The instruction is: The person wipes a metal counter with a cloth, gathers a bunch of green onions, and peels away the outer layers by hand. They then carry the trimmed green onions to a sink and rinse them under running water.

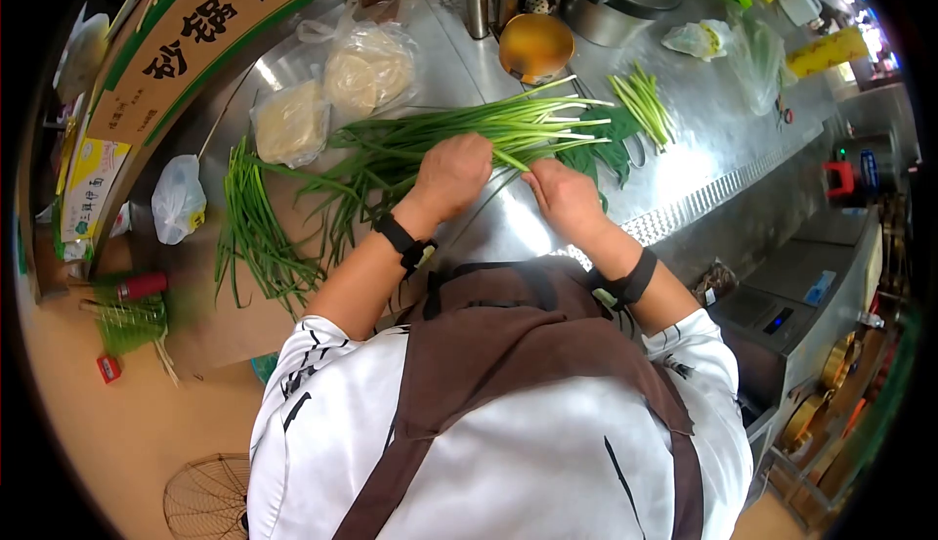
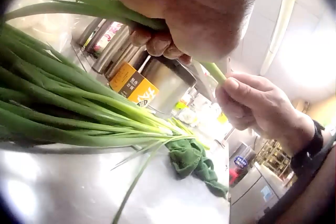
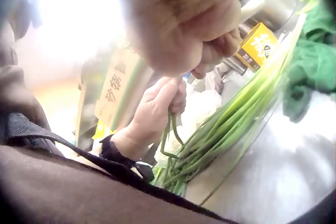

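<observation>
Both hands hold one green onion [image 1: 510, 160] above the front edge of a pile of green onions [image 1: 508, 125] on the steel counter. My left hand [image 1: 456, 173] grips its green part with curled fingers; long leaves [image 2: 94, 6] trail out behind that hand in the left wrist view. Near the white end, the fingers and thumb of my right hand [image 1: 567, 198] pinch the stalk. A pale stalk end [image 3: 253, 8] pokes out past the right hand in the right wrist view. Behind the right hand lies a crumpled green cloth [image 1: 614, 139].
More green onions [image 1: 256, 222] lie at the left, and a small bunch [image 1: 642, 105] at the right. Bagged pale rounds [image 1: 366, 71] and a bagged square block [image 1: 291, 125] sit behind the pile. Further back are a yellow-orange container [image 1: 536, 48] and a large pot [image 1: 620, 2].
</observation>
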`<state>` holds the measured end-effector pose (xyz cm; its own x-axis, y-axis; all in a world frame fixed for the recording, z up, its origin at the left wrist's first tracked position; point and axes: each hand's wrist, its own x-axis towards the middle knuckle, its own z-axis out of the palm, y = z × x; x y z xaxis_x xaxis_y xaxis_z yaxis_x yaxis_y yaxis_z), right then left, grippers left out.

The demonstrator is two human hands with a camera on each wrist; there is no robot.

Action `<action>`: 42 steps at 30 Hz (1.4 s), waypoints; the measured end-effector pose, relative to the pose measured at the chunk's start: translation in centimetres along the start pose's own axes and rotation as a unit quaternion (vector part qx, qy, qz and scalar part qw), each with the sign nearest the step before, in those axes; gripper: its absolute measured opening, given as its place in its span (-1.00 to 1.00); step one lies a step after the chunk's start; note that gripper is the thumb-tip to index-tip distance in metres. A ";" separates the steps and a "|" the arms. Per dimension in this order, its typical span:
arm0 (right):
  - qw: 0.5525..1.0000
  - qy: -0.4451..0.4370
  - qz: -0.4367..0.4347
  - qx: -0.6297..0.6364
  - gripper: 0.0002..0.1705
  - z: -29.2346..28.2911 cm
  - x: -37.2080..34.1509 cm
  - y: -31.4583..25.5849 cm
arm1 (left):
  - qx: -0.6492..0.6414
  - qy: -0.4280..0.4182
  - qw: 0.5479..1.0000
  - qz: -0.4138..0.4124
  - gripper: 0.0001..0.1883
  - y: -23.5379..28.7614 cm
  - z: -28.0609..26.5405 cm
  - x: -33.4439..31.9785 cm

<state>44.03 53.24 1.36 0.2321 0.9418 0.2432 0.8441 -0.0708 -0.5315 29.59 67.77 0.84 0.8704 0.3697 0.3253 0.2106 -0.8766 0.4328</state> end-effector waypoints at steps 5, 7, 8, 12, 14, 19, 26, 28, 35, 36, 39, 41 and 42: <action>0.998 0.027 -0.014 0.057 -0.77 -0.2 1.7 0.3 | -0.050 0.076 0.994 -0.063 -0.92 0.7 -0.6 0.2; 0.997 0.034 -0.040 0.059 -0.78 0.0 2.7 1.1 | -0.099 0.181 0.978 -0.030 -0.89 -0.3 -0.1 0.1; 0.997 0.037 -0.040 0.060 -0.78 0.1 2.7 2.3 | -0.168 0.280 0.944 -0.048 -0.87 -2.1 -0.7 0.6; 0.993 0.028 0.099 0.052 -0.76 0.8 2.3 6.8 | -0.413 0.280 0.841 -0.208 -0.80 -3.8 -9.0 1.3; 0.998 0.028 0.058 -0.009 -0.72 0.3 3.8 6.6 | -0.239 0.142 0.952 -0.129 -0.80 -1.9 -9.2 1.9; 0.987 -0.075 0.036 -0.138 -0.79 2.4 5.7 9.1 | -0.154 0.025 0.972 -0.176 -0.79 -2.4 -2.7 1.7; 0.995 -0.016 -0.040 -0.088 -0.83 -2.1 4.9 4.3 | 0.035 0.039 0.997 0.049 -0.75 -2.4 1.2 1.4; 0.996 -0.043 -0.018 -0.078 -0.85 -2.9 4.3 3.3 | 0.000 -0.013 0.999 0.047 -0.73 -2.4 1.6 1.5; 0.997 -0.055 -0.028 -0.045 -0.82 -2.5 1.8 2.8 | -0.017 -0.075 0.997 0.023 -0.69 -1.4 2.3 0.7; 0.998 -0.042 -0.040 -0.037 -0.84 -2.5 1.5 2.7 | -0.010 -0.086 0.996 0.029 -0.68 -1.3 2.2 0.4; 0.995 -0.050 -0.073 -0.044 -0.84 -1.5 0.7 3.3 | 0.002 -0.097 0.994 0.053 -0.71 -1.7 2.3 -0.1; 0.996 -0.056 -0.049 -0.041 -0.85 -0.9 0.3 3.3 | 0.006 -0.096 0.993 0.070 -0.75 -2.1 2.3 -0.1; 0.997 -0.062 -0.028 -0.039 -0.86 -0.7 0.3 3.2 | 0.006 -0.082 0.995 0.064 -0.78 -2.0 1.9 0.2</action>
<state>47.16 53.06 0.26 0.1270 0.9779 0.1658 0.8901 -0.0385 -0.4542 30.20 69.03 -1.62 0.9513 0.2003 0.2342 0.0980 -0.9172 0.3862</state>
